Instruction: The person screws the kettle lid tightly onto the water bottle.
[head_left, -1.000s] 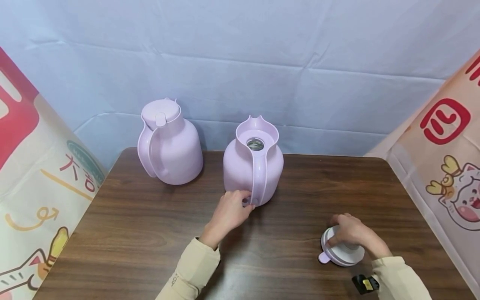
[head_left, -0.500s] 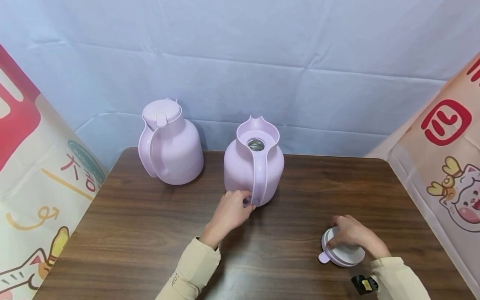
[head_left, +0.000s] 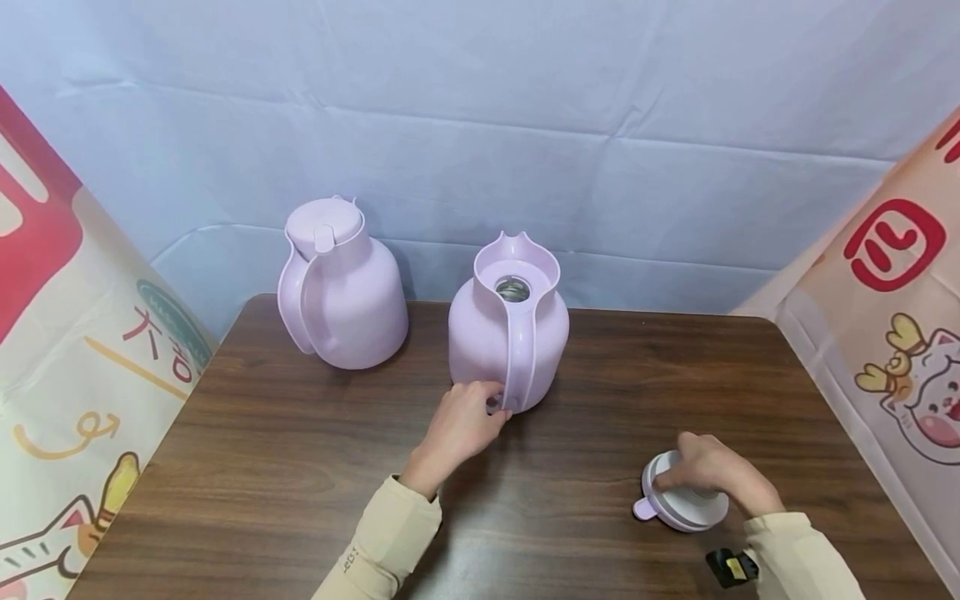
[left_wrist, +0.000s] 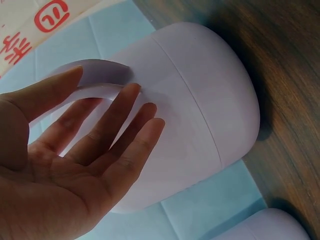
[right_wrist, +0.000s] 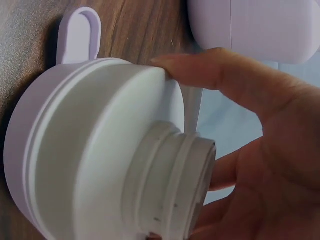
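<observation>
A lilac vacuum jug (head_left: 480, 333) stands upright near the table's back edge, its round mouth uncovered and its handle facing me. My left hand (head_left: 459, 423) is at the lower end of that handle, thumb and fingers holding it lightly. In the left wrist view, the thumb lies at the handle (left_wrist: 102, 72) and the other fingers reach toward the jug's body. My right hand (head_left: 712, 471) holds the lid (head_left: 693, 508), which is upside down on the table with its white threaded stopper (right_wrist: 170, 175) upward. The thumb presses the lid's rim; the other fingertips are hidden behind the stopper.
A second lilac jug (head_left: 367, 308) with its lid on stands to the left. Behind the brown wooden table (head_left: 247, 467) hangs a pale blue cloth (head_left: 480, 108); printed cloths hang at both sides. A black strap piece (head_left: 727, 568) shows at the right sleeve.
The lid has shifted slightly, its tab moving a little left and up. My right fingers have moved slightly on it. My left hand and both jugs have kept their places.
</observation>
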